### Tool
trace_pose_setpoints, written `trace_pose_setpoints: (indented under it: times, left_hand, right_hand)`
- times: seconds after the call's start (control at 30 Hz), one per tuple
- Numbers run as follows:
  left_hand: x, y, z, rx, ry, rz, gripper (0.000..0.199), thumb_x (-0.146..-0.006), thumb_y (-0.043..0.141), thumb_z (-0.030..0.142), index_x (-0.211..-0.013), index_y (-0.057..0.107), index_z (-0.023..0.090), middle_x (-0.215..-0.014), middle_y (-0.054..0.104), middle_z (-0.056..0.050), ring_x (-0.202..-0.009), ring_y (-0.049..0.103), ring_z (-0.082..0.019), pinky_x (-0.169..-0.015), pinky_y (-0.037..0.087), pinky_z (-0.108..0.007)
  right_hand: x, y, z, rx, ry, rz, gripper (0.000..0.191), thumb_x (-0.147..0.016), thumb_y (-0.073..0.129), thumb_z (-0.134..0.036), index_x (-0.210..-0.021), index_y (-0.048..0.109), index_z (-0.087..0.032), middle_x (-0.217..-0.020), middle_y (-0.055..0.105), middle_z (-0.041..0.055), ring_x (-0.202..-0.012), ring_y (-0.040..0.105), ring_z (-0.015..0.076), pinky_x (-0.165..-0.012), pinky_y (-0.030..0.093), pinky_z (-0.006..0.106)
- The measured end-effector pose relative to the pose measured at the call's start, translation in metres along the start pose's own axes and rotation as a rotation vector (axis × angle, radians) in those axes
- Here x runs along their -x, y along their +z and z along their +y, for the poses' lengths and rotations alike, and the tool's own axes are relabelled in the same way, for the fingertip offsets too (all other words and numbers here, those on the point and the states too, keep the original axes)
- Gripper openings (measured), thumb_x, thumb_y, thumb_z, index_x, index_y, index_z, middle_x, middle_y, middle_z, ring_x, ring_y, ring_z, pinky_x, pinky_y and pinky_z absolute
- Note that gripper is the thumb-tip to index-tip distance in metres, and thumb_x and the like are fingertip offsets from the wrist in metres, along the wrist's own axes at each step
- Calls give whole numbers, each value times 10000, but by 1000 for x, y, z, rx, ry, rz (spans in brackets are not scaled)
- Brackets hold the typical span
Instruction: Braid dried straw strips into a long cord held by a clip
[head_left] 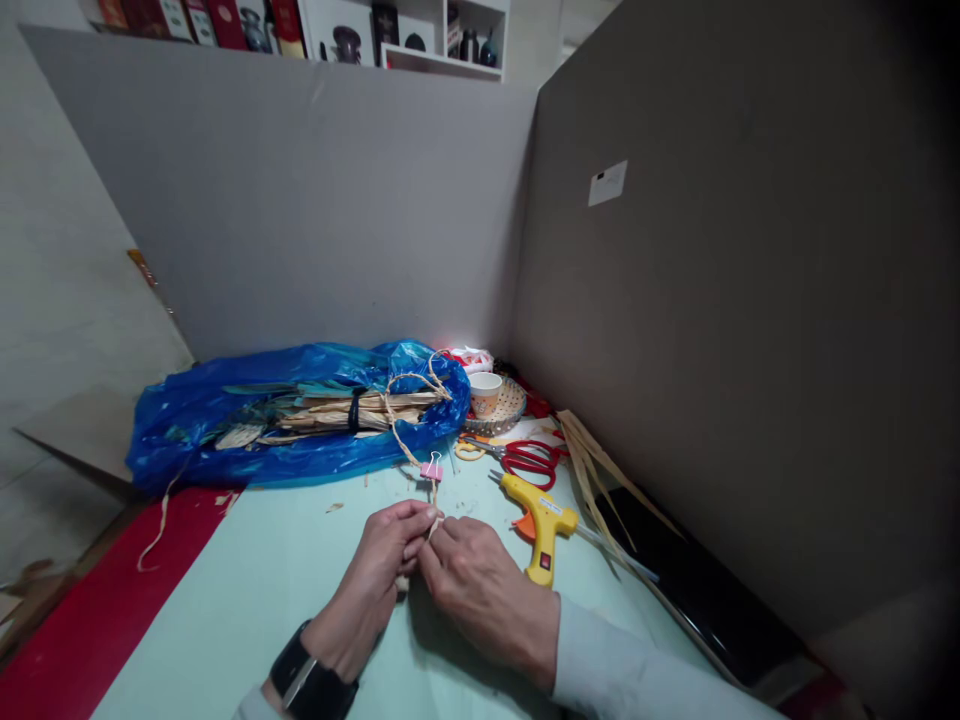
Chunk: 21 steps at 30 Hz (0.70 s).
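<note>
A tan twisted cord (403,438) of dried plant fibre runs from the blue bag down through a pink binder clip (431,470) to my fingers. My left hand (390,548), with a black watch band at the wrist, pinches the cord just below the clip. Right beside it, my right hand (476,580) is closed on the same cord, knuckles up. Most of the cord between my fingertips is hidden. A small pale end pokes out under my left hand.
A blue plastic bag (169,425) holds a bundle of dried strips (322,412). Right of my hands lie a yellow glue gun (544,510), red-handled scissors (531,460) and loose strips (592,470). Behind them, a paper cup (484,396) stands in a woven basket (514,405). Grey panels (337,200) enclose the table.
</note>
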<state>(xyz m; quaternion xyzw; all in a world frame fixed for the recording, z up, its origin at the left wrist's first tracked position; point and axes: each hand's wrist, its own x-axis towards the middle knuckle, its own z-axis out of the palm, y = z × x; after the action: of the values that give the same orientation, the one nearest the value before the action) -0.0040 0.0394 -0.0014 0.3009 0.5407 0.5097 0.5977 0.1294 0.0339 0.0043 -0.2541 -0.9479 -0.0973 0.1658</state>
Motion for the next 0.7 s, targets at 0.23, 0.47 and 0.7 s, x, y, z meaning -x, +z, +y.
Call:
trace_pose_setpoints:
  times: [0.23,0.47,0.7]
  left_hand:
    - [-3,-2,2,60,7,-61,276,-506,780,267,-662,609,116,-491,537,41,-328,254,19,-359,110,-147]
    - [-2,-3,-1,-59,48,-104,229,-541,719,265,-682,599,130,-500,590,-3,-343,273,-4,-377,133,-158]
    - [2,0,-2,-387,190,-13,133,-621,642,279,-686,588,176,-468,580,23,-351,348,-75,-391,218,-199]
  right_hand:
    - [-7,-13,36,-619,569,111,228,-905,510,-330,-975,635,-152,-922,643,84,-848,565,188,-744,395,288]
    - [-12,16,43,-1087,585,-156,288,-917,414,-278,-711,574,-156,-614,561,-14,-503,481,88,-515,353,199]
    - [-10,17,43,-1077,638,-58,228,-827,510,-218,-626,598,-156,-569,566,-17,-571,498,105,-575,349,205]
